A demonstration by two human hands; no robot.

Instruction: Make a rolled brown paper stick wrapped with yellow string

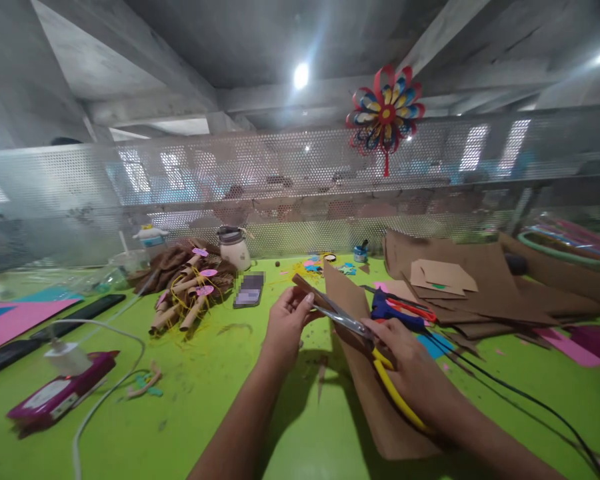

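Observation:
My right hand [405, 357] grips scissors [343, 320] with yellow handles, their metal blades pointing left. A large sheet of brown card [367, 397] stands tilted under and beside the blades. My left hand [290, 320] is closed, thumb and fingertips pinching a narrow brown card strip [305, 285] at the sheet's edge. The blades lie across the card close to my left fingertips; whether the strip still joins the sheet I cannot tell. Just beyond my right hand lies a dark blue glue gun [386, 308], with red-handled scissors [417, 308] beside it.
On the left are rolled brown paper tubes [187, 300] with pink tags, a phone [250, 289], a jug [234, 250] and a purple power strip [63, 393] with a white cable. Stacked brown card [480, 280] lies at right. A black cable [510, 387] crosses the green table [205, 400].

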